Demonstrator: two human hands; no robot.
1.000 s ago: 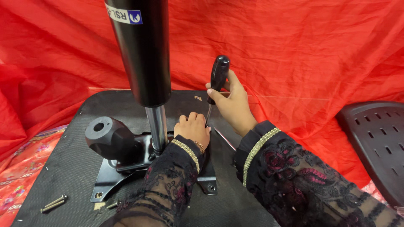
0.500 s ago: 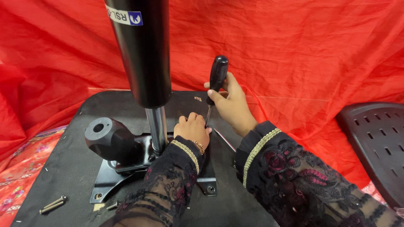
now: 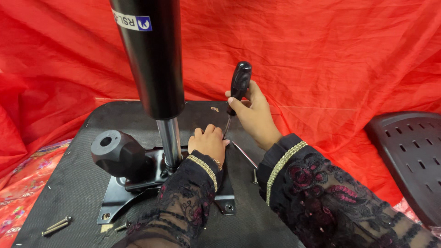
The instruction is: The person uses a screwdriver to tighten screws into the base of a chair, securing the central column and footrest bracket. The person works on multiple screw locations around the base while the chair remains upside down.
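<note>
My right hand (image 3: pixel 252 115) grips the black handle of a screwdriver (image 3: pixel 239 85), its shaft angled down toward the metal mounting plate (image 3: pixel 225 202). My left hand (image 3: pixel 209 143) rests on that plate at the screwdriver's tip, fingers curled; the tip itself is hidden behind them. The plate lies on the underside of a black chair seat (image 3: pixel 78 179). A black gas cylinder (image 3: pixel 154 59) rises from the plate just left of my left hand. A black knob (image 3: pixel 117 151) sits to the left of the cylinder's base.
Loose bolts (image 3: pixel 55 225) lie at the seat's front left corner; another bolt (image 3: pixel 255 176) and a thin metal rod (image 3: pixel 244 155) lie right of the plate. A black perforated chair back (image 3: pixel 409 156) is at the right. Red cloth (image 3: pixel 344 55) covers everything behind and around.
The right hand and screwdriver have shifted only slightly; the handle has tilted a little. The left hand stays on the plate.
</note>
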